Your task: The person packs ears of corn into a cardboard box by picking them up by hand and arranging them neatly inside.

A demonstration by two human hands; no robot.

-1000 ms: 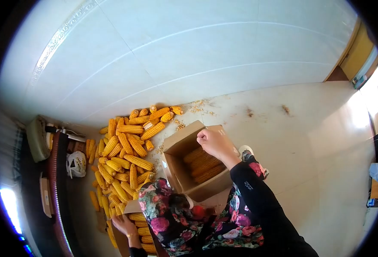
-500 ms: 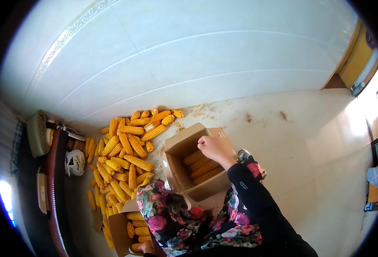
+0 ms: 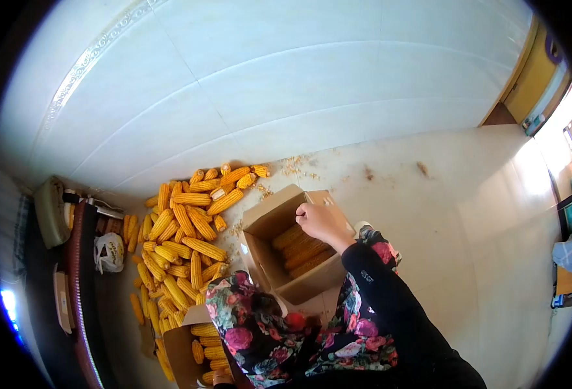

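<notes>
My right hand (image 3: 323, 223) is curled closed above the right side of an open cardboard box (image 3: 258, 259). Anything inside its fingers is hidden. Several dried corn cobs (image 3: 302, 249) lie side by side at the bottom of this box. At the lower edge of the view, only part of my left hand (image 3: 222, 377) shows. It is next to yellow corn cobs (image 3: 213, 353) inside a second cardboard box (image 3: 181, 353); how its fingers are set cannot be made out.
A large heap of corn cobs (image 3: 189, 249) covers the floor on the left. Loose kernels (image 3: 296, 165) are scattered near the pale wall (image 3: 299, 84). A white plastic bag (image 3: 109, 252) stands beside dark furniture (image 3: 86, 292). My floral-clothed legs (image 3: 253, 330) flank the first box.
The view has shifted slightly, so the boxes and heap appear a little further left. My right hand stays closed over the box, and my left hand stays low by the second box.
</notes>
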